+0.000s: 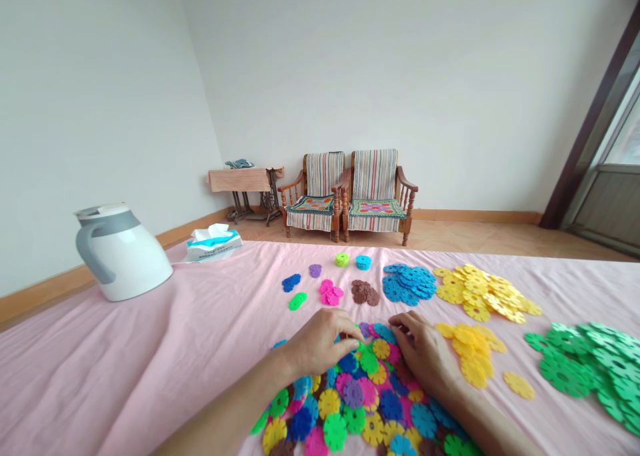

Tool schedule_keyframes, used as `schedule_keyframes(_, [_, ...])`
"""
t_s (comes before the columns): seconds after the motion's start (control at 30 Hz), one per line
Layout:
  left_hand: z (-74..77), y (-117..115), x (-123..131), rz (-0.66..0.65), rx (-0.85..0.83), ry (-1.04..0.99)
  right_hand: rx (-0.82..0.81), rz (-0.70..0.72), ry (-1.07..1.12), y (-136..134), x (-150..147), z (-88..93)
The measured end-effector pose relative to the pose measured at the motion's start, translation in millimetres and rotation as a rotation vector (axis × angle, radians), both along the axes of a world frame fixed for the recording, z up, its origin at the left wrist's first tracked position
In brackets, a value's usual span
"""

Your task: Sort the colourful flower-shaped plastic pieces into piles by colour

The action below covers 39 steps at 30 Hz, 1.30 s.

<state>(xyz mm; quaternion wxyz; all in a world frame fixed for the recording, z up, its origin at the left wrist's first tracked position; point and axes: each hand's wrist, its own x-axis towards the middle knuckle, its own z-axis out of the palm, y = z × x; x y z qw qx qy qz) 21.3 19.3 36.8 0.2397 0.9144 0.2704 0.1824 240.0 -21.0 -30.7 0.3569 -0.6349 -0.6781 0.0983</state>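
A mixed pile of colourful notched plastic discs lies in front of me. Over its far left part is my left hand, thumb and fingers drawn together in a pinch; what they hold, if anything, I cannot make out. My right hand rests at the pile's far right edge, fingers bent and slightly apart, near a light blue disc. No disc shows in its grasp. The palm sides of both hands are hidden.
Beyond the pile are sorted heaps: blue discs, yellow discs, brown discs and pink discs. Green discs lie right. A white jug and tissue box stand left on the pink cloth.
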Motion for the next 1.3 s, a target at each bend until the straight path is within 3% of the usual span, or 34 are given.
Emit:
schedule_keyframes(0.1, [2.7,18,-12,0.193,-0.023,-0.087,0.0,0.001,-0.009,-1,0,1.9])
schedule_keyframes(0.2, [-0.2,46,-34,0.497,-0.061,-0.197,-0.007,0.013,-0.014,-2,0,2.6])
schedule_keyframes(0.33, [-14.0,80,-70,0.697,-0.043,-0.223,-0.005,0.024,-0.009,0,1,0.5])
schedule_keyframes(0.53, [-35.9,95,-93,0.77,-0.055,-0.175,0.011,0.026,0.01,1,2,-1.3])
schedule_keyframes(0.7, [-34.4,93,-91,0.783,-0.004,-0.148,0.011,0.026,0.007,0,2,-0.1])
schedule_keyframes(0.8, [-24.3,84,-81,0.734,0.052,-0.137,0.01,0.03,0.015,1,2,-0.6])
schedule_keyframes(0.87, [-15.7,72,-69,0.624,0.051,-0.115,0.005,0.029,0.014,1,2,-0.9])
schedule_keyframes(0.97, [-3.1,48,-49,0.355,-0.033,-0.037,-0.004,0.023,0.002,1,2,-0.3])
schedule_keyframes(1.03, [3.8,33,-38,0.068,-0.122,0.078,-0.009,0.017,-0.004,0,1,0.6])
schedule_keyframes(1.1, [9.0,22,-30,-0.078,-0.109,0.171,-0.011,0.016,-0.007,-1,1,1.1])
schedule_keyframes(1.3, [16.5,9,-25,-0.091,0.081,0.332,-0.009,0.014,-0.001,0,1,0.2])
